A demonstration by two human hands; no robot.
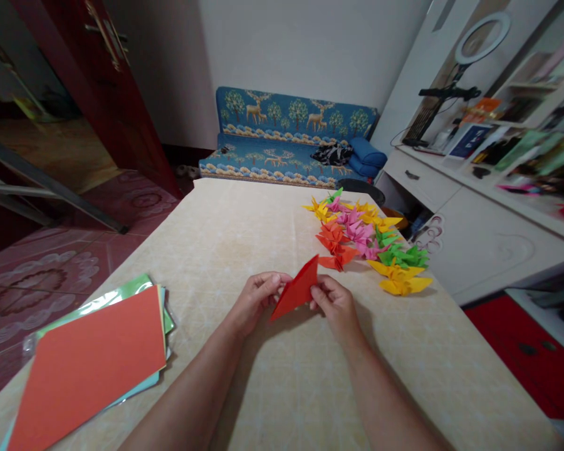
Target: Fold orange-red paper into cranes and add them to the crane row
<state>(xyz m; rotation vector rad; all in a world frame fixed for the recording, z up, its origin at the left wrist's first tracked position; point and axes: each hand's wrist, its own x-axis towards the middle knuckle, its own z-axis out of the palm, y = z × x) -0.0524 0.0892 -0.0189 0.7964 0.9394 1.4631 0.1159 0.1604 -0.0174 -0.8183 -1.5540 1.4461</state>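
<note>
A folded piece of red-orange paper [299,292] is held up between my two hands, just above the table. My left hand [262,295] pinches its left edge, thumb on top, with some fingertips hidden behind the sheet. On the other side, my right hand [333,299] grips the paper's right edge between thumb and fingers. Just beyond the hands sits a red origami crane [338,257]. More folded cranes in pink [360,233], green [404,256] and yellow [400,278] are grouped along the table's right side.
A stack of coloured paper with a red sheet [98,363] on top lies at the table's left. The table [235,232] has a pale patterned cover. Behind it stands a blue patterned sofa [272,150]. A white dresser [489,232] flanks the right side, a red door [98,81] the left.
</note>
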